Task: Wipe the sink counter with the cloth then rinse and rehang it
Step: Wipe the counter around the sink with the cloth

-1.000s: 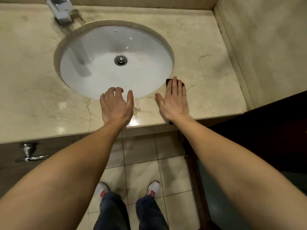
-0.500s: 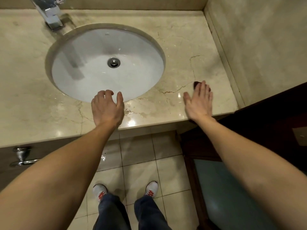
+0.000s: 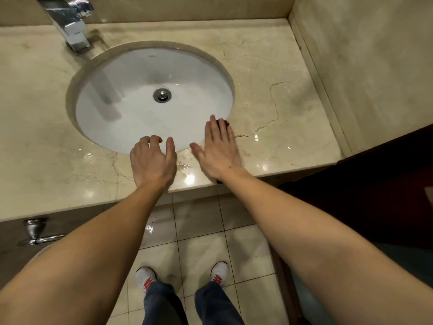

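Observation:
My right hand lies flat, fingers together, pressing a dark red cloth onto the beige marble counter at the front right rim of the white oval sink. Only a small corner of the cloth shows past my fingertips, and a dark bit shows under my wrist at the counter edge. My left hand rests on the counter's front edge with fingers curled over the sink rim and holds nothing. A wet sheen lies on the marble between and beside my hands.
A chrome faucet stands at the back left of the sink. A tiled wall bounds the counter on the right, with a dark wooden panel below it. A metal towel holder sticks out under the counter at left. Tiled floor and my shoes are below.
My right hand slid the cloth out to the counter's right end, then back left to the sink rim. My left hand stayed at the front edge.

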